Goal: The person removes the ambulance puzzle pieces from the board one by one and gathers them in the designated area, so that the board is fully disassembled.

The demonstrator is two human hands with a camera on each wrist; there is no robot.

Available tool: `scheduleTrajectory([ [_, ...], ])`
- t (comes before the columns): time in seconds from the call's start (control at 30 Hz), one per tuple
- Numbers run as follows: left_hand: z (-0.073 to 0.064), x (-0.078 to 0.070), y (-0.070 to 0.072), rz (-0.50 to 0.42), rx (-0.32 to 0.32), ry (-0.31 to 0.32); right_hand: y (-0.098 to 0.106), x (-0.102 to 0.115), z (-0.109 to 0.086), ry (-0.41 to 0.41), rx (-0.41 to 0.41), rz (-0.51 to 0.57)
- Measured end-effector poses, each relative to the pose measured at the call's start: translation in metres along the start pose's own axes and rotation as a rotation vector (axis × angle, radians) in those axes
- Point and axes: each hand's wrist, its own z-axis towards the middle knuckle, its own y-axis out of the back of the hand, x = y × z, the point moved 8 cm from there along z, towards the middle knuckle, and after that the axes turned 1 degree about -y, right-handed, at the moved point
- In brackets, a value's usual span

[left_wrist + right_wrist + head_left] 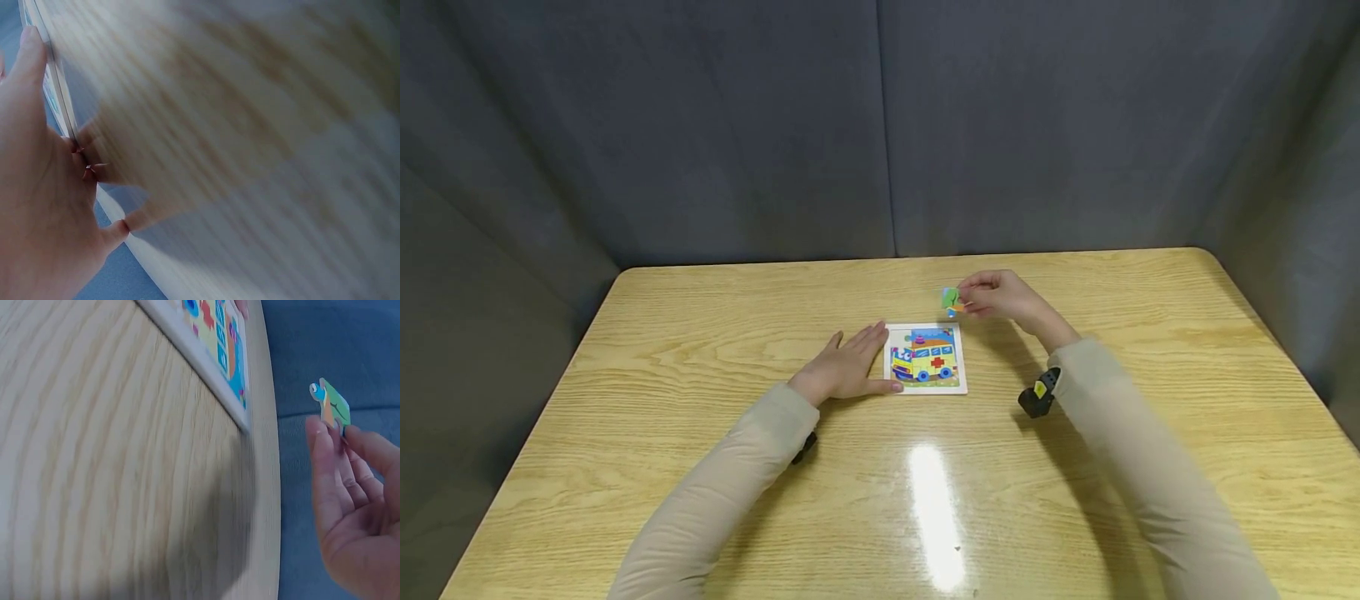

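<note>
A jigsaw puzzle in a white frame lies on the table, its picture a yellow ambulance with a red cross. At its top left corner one piece's spot shows pale backing. My left hand lies spread along the frame's left side, thumb on the lower edge and fingertips at the upper left; the left wrist view shows the thumb and fingers around that edge. Above the frame's upper right corner, my right hand pinches a green and blue puzzle piece between thumb and fingers, off the table.
The wooden table carries a bright glare streak near its front. Dark grey curtains rise behind the table and at both sides. A black wrist device hangs below the right sleeve.
</note>
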Motion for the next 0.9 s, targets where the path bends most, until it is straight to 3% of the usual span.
scheduleTrajectory([
  [0.57,0.001,0.0,0.0,0.01,0.006,0.009,0.043,-0.041,-0.018,-0.136,-0.063,0.098],
  [0.9,0.002,0.0,0.002,0.007,0.002,0.008,0.047,-0.052,-0.021,-0.186,-0.045,0.16],
])
